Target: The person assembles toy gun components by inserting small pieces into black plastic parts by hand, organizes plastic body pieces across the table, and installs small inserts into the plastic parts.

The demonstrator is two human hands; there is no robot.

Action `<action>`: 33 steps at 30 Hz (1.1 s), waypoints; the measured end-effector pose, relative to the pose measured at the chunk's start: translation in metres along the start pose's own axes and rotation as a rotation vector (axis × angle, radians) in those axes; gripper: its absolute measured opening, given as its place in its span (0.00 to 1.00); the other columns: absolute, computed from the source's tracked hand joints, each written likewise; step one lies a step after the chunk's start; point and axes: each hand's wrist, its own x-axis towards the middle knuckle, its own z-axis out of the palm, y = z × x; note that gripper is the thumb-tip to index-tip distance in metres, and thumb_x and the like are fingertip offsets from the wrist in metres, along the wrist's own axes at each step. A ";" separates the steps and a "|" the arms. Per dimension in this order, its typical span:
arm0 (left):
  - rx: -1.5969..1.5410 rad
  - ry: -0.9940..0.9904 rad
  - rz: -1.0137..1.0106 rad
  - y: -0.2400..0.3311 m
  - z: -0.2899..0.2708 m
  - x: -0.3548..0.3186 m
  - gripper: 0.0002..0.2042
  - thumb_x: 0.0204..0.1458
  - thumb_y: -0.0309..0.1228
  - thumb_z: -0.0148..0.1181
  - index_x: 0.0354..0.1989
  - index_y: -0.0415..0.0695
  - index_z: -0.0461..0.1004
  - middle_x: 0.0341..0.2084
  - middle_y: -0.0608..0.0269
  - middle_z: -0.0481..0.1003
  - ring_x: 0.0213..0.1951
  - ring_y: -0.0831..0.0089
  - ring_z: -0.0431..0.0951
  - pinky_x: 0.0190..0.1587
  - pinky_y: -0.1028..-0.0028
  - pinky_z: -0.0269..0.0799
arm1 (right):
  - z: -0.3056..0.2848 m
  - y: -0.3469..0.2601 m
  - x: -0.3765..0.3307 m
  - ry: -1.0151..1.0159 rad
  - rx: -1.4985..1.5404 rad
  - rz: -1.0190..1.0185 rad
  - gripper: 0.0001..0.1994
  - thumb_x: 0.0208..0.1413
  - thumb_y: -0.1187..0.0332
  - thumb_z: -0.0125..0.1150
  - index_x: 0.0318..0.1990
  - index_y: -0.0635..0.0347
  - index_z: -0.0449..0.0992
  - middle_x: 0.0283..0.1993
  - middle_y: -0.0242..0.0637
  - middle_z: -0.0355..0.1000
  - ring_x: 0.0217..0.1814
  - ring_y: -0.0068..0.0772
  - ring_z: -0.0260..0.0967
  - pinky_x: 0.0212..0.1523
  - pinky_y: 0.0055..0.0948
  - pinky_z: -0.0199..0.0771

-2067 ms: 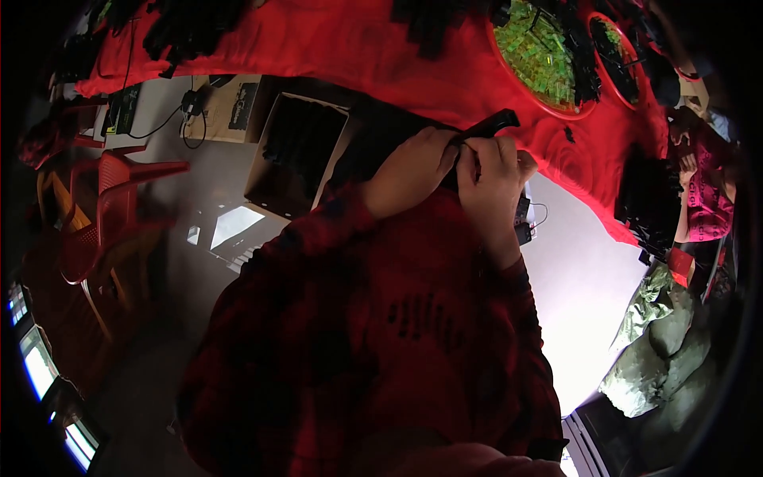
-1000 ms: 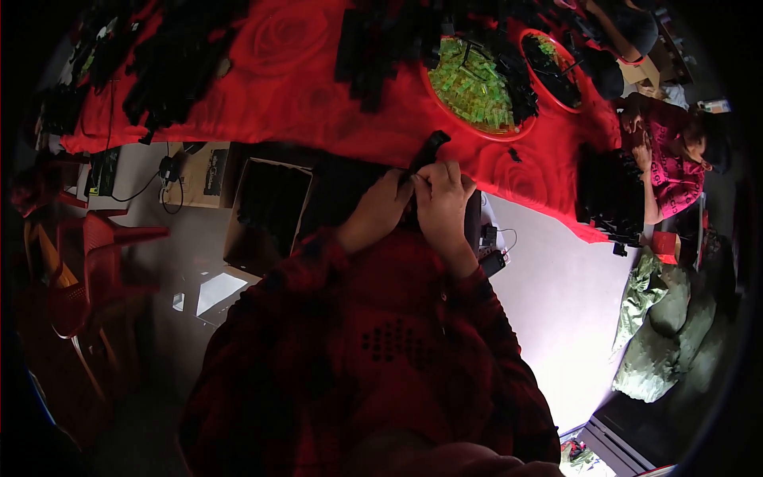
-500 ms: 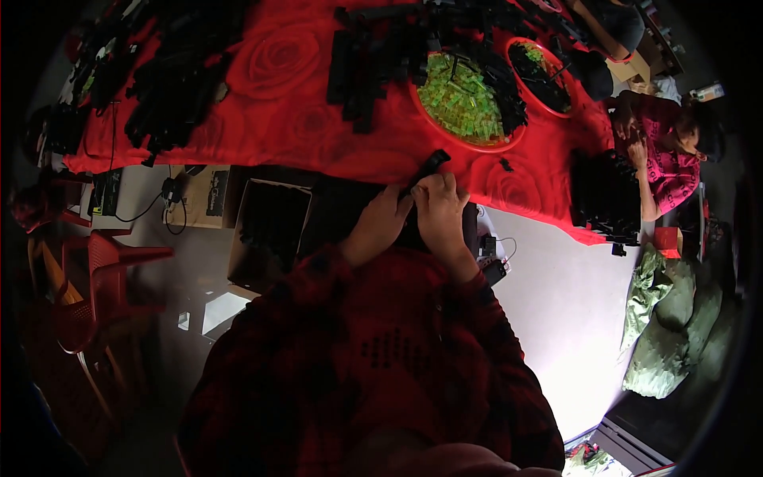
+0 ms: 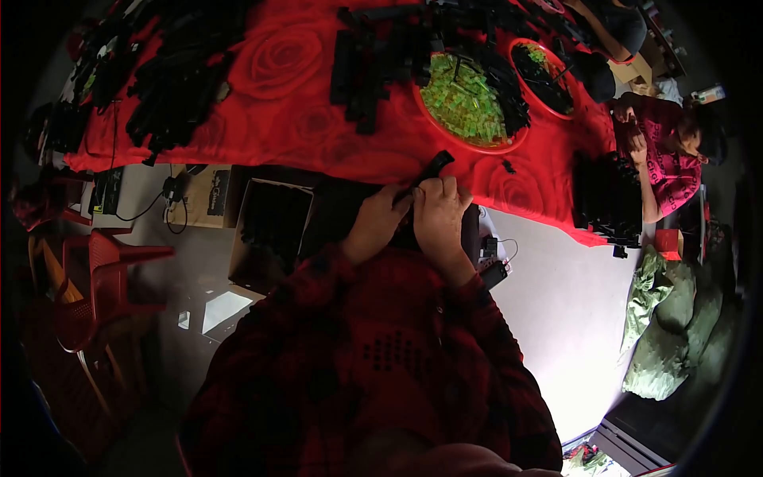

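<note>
Between my hands is a long, thin black piece, perhaps plastic or a strap; its exact kind is too dark to tell. Its far end pokes out past my fingers over the near edge of the red table. My left hand is closed around the nearer part. Close beside it, my right hand has its fingers curled down on the same piece, and the fingertips are hidden. Beyond them, a red basin holds many small yellow-green pieces and some black ones.
A rose-patterned red cloth covers the table. Black pieces lie heaped at the left and right. A second red basin stands farther off. Another person in a pink shirt works at the right. Below left are an open carton and red chair.
My hands stay almost in place on the black piece. The right hand's fingers have shifted slightly, now lying flatter over it; the piece's far end has moved a little to the right.
</note>
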 end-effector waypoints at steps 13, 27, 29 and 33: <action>0.077 0.049 0.031 -0.003 -0.001 -0.003 0.14 0.58 0.36 0.56 0.41 0.36 0.74 0.24 0.49 0.77 0.25 0.58 0.80 0.29 0.64 0.73 | 0.000 -0.006 -0.001 -0.034 -0.072 0.047 0.03 0.57 0.68 0.56 0.37 0.55 0.72 0.39 0.38 0.65 0.42 0.45 0.66 0.53 0.44 0.54; -0.255 -0.090 -0.084 0.027 -0.016 -0.007 0.11 0.60 0.34 0.55 0.42 0.38 0.75 0.28 0.64 0.79 0.25 0.79 0.78 0.26 0.78 0.73 | -0.037 -0.014 0.022 0.230 0.363 0.201 0.19 0.55 0.76 0.60 0.55 0.66 0.67 0.38 0.40 0.70 0.39 0.34 0.66 0.42 0.34 0.65; -0.267 -0.099 -0.080 0.027 -0.017 -0.008 0.12 0.60 0.34 0.55 0.43 0.38 0.74 0.29 0.63 0.79 0.25 0.78 0.78 0.27 0.78 0.74 | -0.040 -0.020 0.025 0.198 0.469 0.249 0.22 0.56 0.75 0.60 0.58 0.69 0.64 0.40 0.42 0.70 0.41 0.35 0.67 0.43 0.34 0.67; -0.290 -0.076 -0.080 0.029 -0.018 -0.010 0.11 0.60 0.34 0.55 0.42 0.37 0.73 0.30 0.63 0.79 0.26 0.78 0.78 0.27 0.78 0.74 | -0.043 -0.029 0.023 0.112 0.551 0.341 0.26 0.56 0.73 0.61 0.60 0.70 0.61 0.41 0.44 0.70 0.43 0.35 0.69 0.43 0.34 0.71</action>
